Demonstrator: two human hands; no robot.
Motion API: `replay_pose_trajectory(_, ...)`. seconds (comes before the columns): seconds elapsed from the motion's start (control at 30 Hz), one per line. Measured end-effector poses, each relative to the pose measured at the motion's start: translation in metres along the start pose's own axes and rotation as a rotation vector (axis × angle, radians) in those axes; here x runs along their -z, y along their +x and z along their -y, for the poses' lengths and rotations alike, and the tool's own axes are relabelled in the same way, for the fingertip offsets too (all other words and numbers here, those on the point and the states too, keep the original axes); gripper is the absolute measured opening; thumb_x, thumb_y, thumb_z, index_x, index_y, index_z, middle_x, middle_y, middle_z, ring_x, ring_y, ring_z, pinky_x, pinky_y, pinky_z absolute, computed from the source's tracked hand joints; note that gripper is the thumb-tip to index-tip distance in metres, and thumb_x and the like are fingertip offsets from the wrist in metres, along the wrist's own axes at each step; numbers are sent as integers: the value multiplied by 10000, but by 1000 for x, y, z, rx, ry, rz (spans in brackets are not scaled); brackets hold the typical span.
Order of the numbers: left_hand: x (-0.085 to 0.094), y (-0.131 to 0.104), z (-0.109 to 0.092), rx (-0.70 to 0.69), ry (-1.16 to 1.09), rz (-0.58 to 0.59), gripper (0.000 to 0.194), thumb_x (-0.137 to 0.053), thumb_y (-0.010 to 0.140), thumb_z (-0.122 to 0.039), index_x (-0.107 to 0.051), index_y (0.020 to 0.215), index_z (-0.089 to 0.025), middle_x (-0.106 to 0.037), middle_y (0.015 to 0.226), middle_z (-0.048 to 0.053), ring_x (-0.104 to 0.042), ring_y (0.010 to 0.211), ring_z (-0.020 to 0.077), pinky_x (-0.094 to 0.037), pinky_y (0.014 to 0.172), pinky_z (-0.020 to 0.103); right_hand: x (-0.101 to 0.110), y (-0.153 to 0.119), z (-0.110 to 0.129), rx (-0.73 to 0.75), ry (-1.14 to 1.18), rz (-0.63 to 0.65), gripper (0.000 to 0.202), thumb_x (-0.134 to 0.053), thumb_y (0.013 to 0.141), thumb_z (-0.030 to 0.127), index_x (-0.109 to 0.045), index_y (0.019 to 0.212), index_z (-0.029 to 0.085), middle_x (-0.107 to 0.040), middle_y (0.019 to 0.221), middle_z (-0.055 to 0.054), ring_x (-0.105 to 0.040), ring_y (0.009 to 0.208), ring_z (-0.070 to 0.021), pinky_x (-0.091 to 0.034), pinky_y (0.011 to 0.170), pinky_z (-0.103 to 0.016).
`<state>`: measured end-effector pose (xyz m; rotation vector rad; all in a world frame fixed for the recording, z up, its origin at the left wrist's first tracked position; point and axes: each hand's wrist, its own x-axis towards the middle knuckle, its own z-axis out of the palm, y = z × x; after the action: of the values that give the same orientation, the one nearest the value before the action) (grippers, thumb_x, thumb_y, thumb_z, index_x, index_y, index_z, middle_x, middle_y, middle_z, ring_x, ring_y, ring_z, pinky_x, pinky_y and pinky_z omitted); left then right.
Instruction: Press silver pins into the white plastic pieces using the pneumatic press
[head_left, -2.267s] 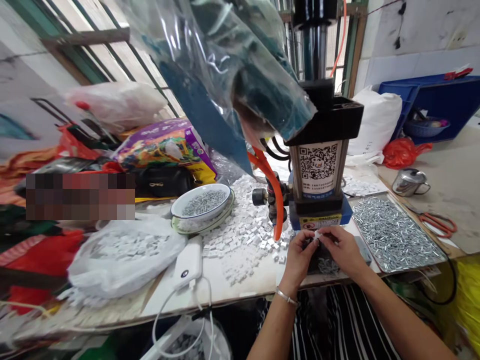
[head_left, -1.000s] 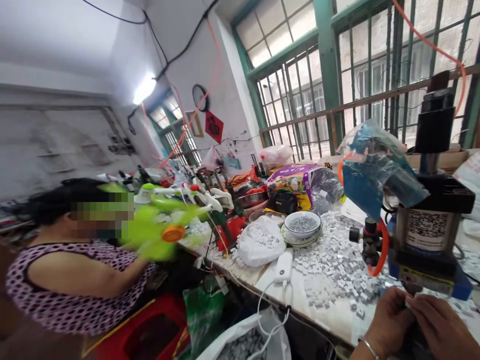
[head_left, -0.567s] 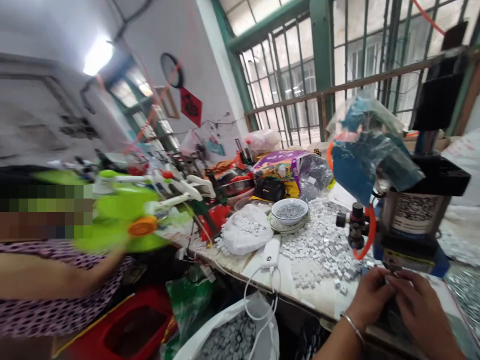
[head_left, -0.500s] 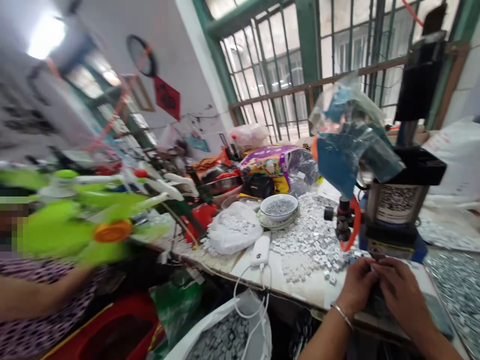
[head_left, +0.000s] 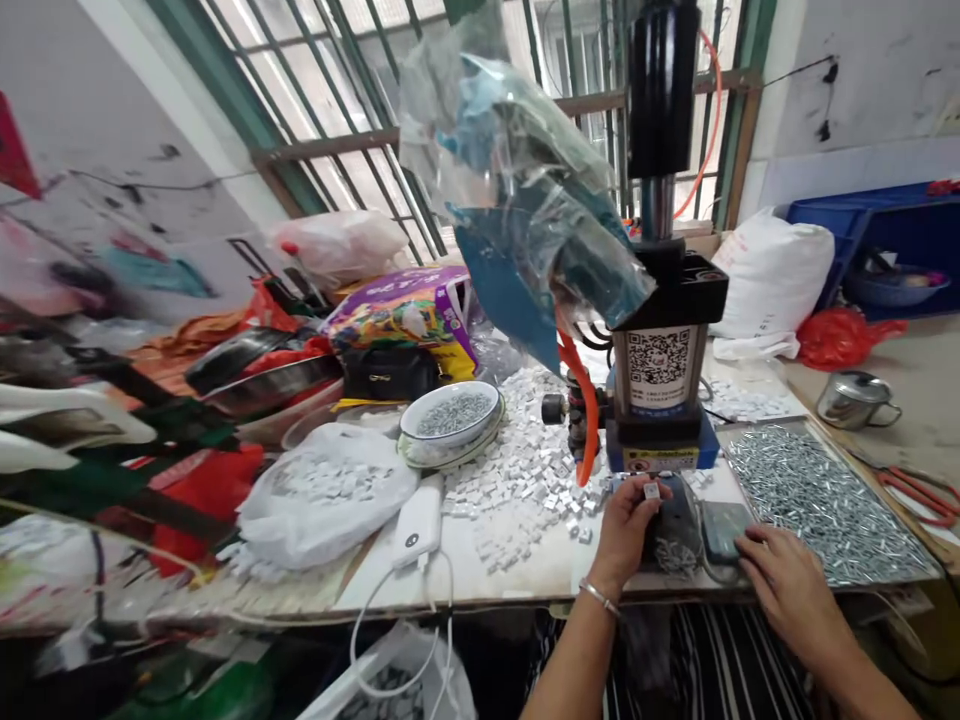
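"Pinching something, is it, that left hand [head_left: 628, 525]?"

"Yes, it is grasping a small white block [head_left: 651, 491], with the thumb and fingertips closed round its edges and the block showing beyond them."

"Where does that put it?"

"Just on the near side of the pneumatic press [head_left: 667, 290], below the yellow caution label [head_left: 660, 460] on its blue base. Whether the block touches anything of the press, I cannot tell."

"And which hand is nearer?"

"The left, plainly, since it has the block. The right hand [head_left: 787, 580] is apart from it, off to the right and closer to the body, with its fingertips at the right end of a grey box [head_left: 724, 530]. The box comes between the right hand and the block. Those fingers look loosely spread; whether they press on the box or only rest there, I can't say."

"Which way does the block's long axis run?"

"None shows. The visible face is nearly square and turned toward the camera."

"How does it look otherwise?"

"Matt white, with a small greyish patch on that face. It could be a hole or a bit of metal; it's too small to tell. It resembles the loose white blocks [head_left: 525, 470] spread over the bench to the left."
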<state>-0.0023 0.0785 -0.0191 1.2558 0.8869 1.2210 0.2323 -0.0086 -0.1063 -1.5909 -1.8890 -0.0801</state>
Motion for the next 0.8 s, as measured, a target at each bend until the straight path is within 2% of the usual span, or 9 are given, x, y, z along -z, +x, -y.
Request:
replay_pose_trajectory(0.13, 1, 1, -1, -4, 3, -9, 90, -682, 797, -268, -667, 850, -197, -762, 915, 41, -661, 924, 214, -453, 918, 351, -2, -7, 9, 7, -81, 4, 268, -481, 986, 304, -692, 1144, 257, -682, 1192, -100, -597, 1133, -317, -454, 905, -482)
replay_pose_trajectory(0.27, 2, 1, -4, 9, 57, -3, 168, -689, 795, -310, -731, 906, -191, -773, 965, 65, -660, 971, 236, -453, 952, 378, -3, -2, 12, -25, -43, -1, 271, -472, 981, 279, -706, 1112, 249, -686, 1169, -114, -600, 1118, -318, -469, 899, -487)
replay_pose_trajectory(0.37, 2, 0, -6, 19, 63, -14, 216, -707, 783, -348, -737, 930, -193, -769, 1001, 66, -653, 1024, 246, -445, 975, 379, 2, 4, -4, -18, 101, 16, 276, -472, 991, 320, -728, 1067, 250, -689, 1128, -117, -616, 1064, -290, -501, 893, -458)
replay_pose_trajectory(0.47, -1, 0, -5, 13, 105, -84, 218, -716, 775, -385, -700, 872, -191, -742, 943, 39, -644, 943, 213, -459, 891, 327, 7, 11, -33, -38, 157, -42, 311, -449, 998, 345, -719, 1094, 227, -678, 1118, -123, -615, 1062, -280, -507, 927, -453)
replay_pose_trajectory(0.53, -4, 3, -2, 24, 197, -152, 218, -700, 785, -397, -677, 841, -188, -702, 840, 10, -608, 814, 175, -448, 775, 286, 7, 13, -51, -101, 52, -89, 344, -441, 979, 359, -703, 1138, 202, -662, 1113, -140, -605, 1058, -304, -498, 927, -483)
replay_pose_trajectory(0.6, -7, 8, 2, 62, 286, -206, 217, -677, 798, -403, -664, 808, -186, -652, 744, -12, -561, 718, 154, -414, 689, 268, 4, 15, -62, -175, -100, -84, 363, -451, 952, 358, -691, 1163, 187, -646, 1121, -157, -589, 1049, -331, -490, 901, -500)
replay_pose_trajectory(0.7, -10, 18, 8, 121, 352, -257, 252, -667, 801, -425, -630, 728, -186, -601, 662, -21, -526, 649, 148, -378, 637, 270, -1, 15, -63, -241, -267, -33, 322, -483, 926, 328, -694, 1131, 198, -626, 1188, -158, -566, 1051, -345, -476, 862, -489)
replay_pose_trajectory(0.8, -11, 25, 12, 145, 375, -282, 299, -696, 778, -461, -601, 696, -190, -579, 631, -21, -515, 621, 152, -371, 626, 279, 0, 17, -56, -257, -277, -24, 228, -505, 922, 317, -690, 997, 206, -627, 1186, -145, -555, 1040, -338, -462, 824, -466)
